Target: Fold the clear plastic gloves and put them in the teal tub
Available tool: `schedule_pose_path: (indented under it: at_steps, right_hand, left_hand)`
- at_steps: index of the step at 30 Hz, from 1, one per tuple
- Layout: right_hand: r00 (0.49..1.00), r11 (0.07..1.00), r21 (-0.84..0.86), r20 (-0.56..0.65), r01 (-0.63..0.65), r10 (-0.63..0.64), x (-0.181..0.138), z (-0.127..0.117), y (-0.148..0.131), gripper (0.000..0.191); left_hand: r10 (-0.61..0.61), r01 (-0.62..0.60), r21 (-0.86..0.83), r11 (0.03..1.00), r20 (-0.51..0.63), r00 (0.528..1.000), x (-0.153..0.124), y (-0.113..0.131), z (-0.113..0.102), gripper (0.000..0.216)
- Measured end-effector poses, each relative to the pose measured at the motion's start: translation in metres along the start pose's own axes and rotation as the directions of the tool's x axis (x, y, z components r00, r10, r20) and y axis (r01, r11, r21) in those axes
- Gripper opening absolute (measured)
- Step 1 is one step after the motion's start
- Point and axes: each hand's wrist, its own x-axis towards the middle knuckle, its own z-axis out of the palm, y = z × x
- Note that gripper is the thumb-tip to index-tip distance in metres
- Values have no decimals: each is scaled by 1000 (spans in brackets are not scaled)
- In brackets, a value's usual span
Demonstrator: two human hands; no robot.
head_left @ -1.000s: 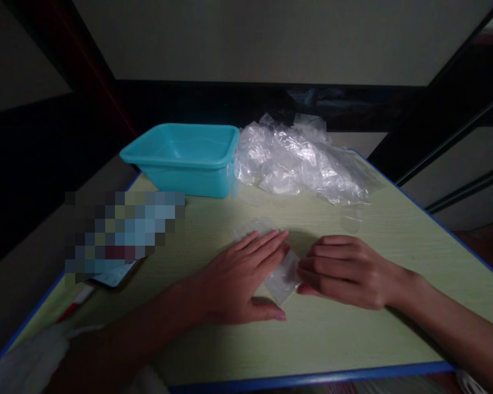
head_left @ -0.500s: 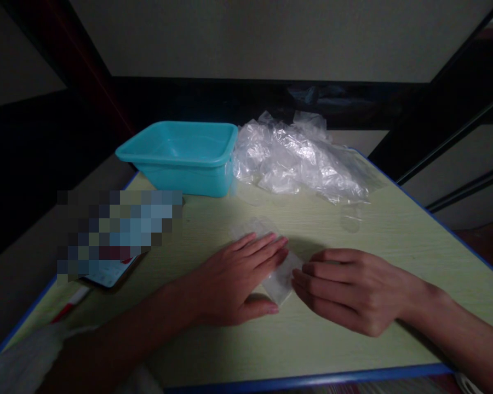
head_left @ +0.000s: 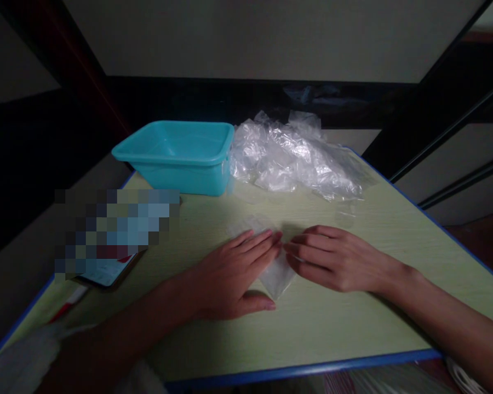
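Note:
A small clear plastic bag (head_left: 277, 279) lies flat on the table near the middle of the head view. My left hand (head_left: 234, 273) rests palm down across it with the fingers stretched out, covering its middle part. At the bag's right edge, my right hand (head_left: 332, 260) has its fingers bent and drawn together, with the fingertips on the plastic. The thumb of my right hand is hidden behind its fingers.
A turquoise plastic basin (head_left: 189, 169) stands at the back left of the pale table (head_left: 353, 328). Beside it is a heap of crumpled clear plastic bags (head_left: 296, 153). On the left lie a phone (head_left: 102, 273), mostly pixelated, and a red and white pen (head_left: 68, 303).
My right hand has moved up and slightly left along the bag's right edge, closer to the left fingertips. My left hand stays flat on the bag. The view has shifted a little.

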Motion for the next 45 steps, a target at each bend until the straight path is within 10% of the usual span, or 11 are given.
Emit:
schedule_pose_path:
  at_steps: [13,24,45]
  right_hand:
    - [1000,984,176,17,21,-24,2,-2,-8,44]
    - [1000,989,149,11,21,-22,-1,-1,-7,44]
    - [999,988,153,13,35,-37,-4,-2,-6,42]
  left_hand:
    - [131,-134,-46,990,-59,990,0,-5,-3,75]
    - [337,-277,208,938,-371,865,-10,-10,-20,29]
    - [220,-212,64,975,-410,885,-6,-17,-17,29]
